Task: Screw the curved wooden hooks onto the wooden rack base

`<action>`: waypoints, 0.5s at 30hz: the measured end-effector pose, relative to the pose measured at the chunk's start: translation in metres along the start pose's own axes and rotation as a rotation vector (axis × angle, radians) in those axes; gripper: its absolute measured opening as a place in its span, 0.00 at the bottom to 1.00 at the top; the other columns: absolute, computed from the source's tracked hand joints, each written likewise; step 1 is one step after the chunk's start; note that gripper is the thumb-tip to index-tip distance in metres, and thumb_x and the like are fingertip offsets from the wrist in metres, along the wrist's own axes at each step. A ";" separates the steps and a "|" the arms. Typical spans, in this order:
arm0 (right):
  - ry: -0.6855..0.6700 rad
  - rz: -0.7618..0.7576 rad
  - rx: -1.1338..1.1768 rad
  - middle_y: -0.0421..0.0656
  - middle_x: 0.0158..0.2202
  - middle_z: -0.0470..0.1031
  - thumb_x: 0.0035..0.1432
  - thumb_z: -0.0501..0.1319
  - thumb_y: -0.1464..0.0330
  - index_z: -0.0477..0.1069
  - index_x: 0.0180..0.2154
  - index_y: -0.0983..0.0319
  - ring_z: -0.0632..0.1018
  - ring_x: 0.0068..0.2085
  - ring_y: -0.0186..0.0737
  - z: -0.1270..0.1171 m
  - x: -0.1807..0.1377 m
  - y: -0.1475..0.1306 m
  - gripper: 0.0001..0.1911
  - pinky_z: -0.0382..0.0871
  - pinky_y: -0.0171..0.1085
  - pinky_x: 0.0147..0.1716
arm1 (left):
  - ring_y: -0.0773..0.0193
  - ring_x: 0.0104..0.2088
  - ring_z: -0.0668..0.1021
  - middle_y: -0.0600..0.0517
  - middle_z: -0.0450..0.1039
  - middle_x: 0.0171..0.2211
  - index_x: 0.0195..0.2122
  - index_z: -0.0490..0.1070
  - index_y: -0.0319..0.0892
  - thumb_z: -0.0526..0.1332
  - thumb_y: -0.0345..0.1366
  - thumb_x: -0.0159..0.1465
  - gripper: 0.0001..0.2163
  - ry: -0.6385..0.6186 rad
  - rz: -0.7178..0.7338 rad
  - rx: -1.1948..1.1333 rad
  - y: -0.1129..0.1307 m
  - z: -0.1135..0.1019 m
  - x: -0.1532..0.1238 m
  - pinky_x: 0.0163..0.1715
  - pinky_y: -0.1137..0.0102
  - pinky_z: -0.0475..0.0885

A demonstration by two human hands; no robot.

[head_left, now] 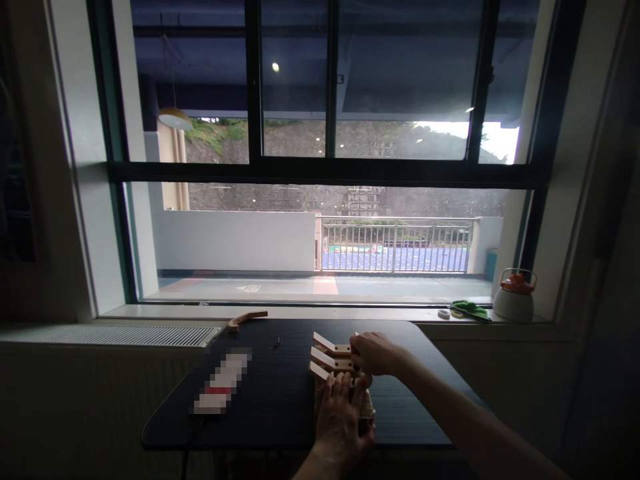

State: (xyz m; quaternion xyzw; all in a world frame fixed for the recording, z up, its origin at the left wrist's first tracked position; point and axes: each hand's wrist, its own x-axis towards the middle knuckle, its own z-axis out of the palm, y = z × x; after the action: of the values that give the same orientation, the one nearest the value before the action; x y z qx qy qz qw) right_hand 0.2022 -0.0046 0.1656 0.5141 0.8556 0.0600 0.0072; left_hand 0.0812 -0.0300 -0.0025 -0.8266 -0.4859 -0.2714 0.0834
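Note:
A wooden rack with three slanted pegs (327,357) lies on the black table (270,400). My left hand (343,417) lies flat on the near end of the rack, fingers stretched out and pressing it down. My right hand (375,352) reaches in from the right with its fingers curled at the rack's far pegs; what they pinch is hidden. A loose curved wooden peg (247,319) rests at the table's far left edge. A small dark screw (277,344) lies on the table left of the rack.
A blurred flat object (223,381) lies on the left part of the table. A radiator grille (115,335) runs along the left under the window. On the sill at right stand a white and orange kettle (515,295) and a green cloth (469,309).

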 end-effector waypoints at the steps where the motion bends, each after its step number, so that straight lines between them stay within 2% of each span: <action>1: 0.021 -0.008 -0.005 0.49 0.35 0.77 0.54 0.54 0.67 0.73 0.36 0.62 0.77 0.37 0.45 0.002 0.001 0.000 0.11 0.65 0.35 0.31 | 0.46 0.58 0.56 0.48 0.56 0.59 0.62 0.47 0.52 0.60 0.48 0.52 0.37 0.000 -0.002 -0.003 0.000 0.000 0.000 0.58 0.53 0.49; 5: 0.056 0.086 0.000 0.51 0.35 0.77 0.58 0.52 0.66 0.72 0.38 0.64 0.77 0.38 0.45 0.013 0.010 -0.002 0.13 0.66 0.36 0.33 | 0.47 0.59 0.56 0.47 0.55 0.59 0.62 0.48 0.51 0.59 0.51 0.53 0.36 -0.004 -0.008 -0.022 0.001 -0.001 0.000 0.58 0.53 0.49; 10: 0.048 0.200 0.003 0.52 0.35 0.76 0.58 0.50 0.66 0.72 0.36 0.65 0.77 0.38 0.49 0.019 0.020 -0.005 0.14 0.67 0.38 0.31 | 0.48 0.59 0.57 0.47 0.55 0.59 0.62 0.46 0.51 0.59 0.48 0.53 0.37 -0.014 0.002 -0.002 0.004 -0.005 0.000 0.58 0.53 0.48; 15: 0.018 0.173 -0.006 0.50 0.34 0.77 0.54 0.53 0.65 0.73 0.37 0.63 0.77 0.36 0.49 0.009 0.010 0.001 0.13 0.66 0.37 0.30 | 0.47 0.59 0.57 0.47 0.56 0.59 0.62 0.48 0.52 0.58 0.51 0.54 0.35 -0.016 -0.015 -0.027 0.003 -0.006 0.000 0.58 0.52 0.50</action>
State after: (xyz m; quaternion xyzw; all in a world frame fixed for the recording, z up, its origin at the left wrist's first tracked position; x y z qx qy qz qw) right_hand 0.1991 0.0058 0.1577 0.5853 0.8080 0.0676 -0.0040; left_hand 0.0810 -0.0341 0.0029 -0.8261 -0.4890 -0.2721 0.0662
